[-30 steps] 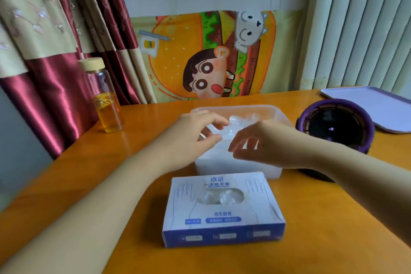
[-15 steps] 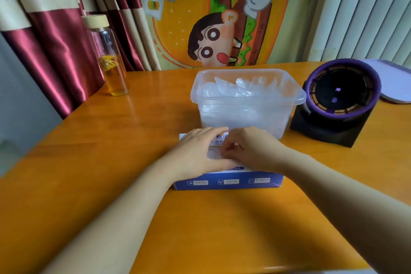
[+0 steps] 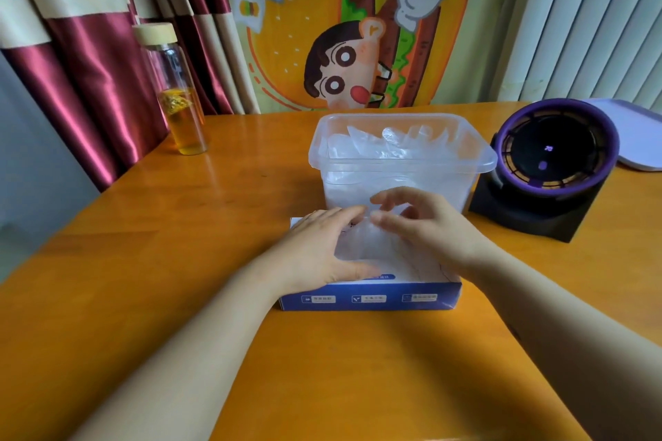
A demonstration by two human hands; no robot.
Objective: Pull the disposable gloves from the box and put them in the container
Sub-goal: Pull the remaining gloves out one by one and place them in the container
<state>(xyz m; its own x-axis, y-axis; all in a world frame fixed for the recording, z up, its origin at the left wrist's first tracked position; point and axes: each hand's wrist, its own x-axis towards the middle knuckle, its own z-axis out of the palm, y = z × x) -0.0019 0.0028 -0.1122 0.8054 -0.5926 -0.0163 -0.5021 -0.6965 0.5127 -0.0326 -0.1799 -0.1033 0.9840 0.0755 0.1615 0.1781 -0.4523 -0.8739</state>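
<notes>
Orange wood is all I see under my arms, a big shiny table (image 3: 179,261) with a funny burger picture on the wall behind it. The blue and white box (image 3: 369,297) sits right in front of me. My left hand (image 3: 322,247) lies flat on top of it with straight fingers, pushing down to keep it in place. My right hand (image 3: 430,225) has its thumb and fingers curled in a pinch on a thin clear glove (image 3: 365,243) that is coming up out of the hole in the box. The clear container (image 3: 447,186) stands just behind the box, touching it or almost, and other gloves (image 3: 379,143) are already piled inside. I think a few things could go wrong. The glove is so thin and slippery that it could slide out of my pinch if I pull too fast. Two or three gloves could stick together and come out in a bunch. If my flat hand lets up, the whole light box could lift with the pull and bump the container. The bottle (image 3: 179,100) and the purple fan (image 3: 551,154) are off to the sides, so I should not hit them.
</notes>
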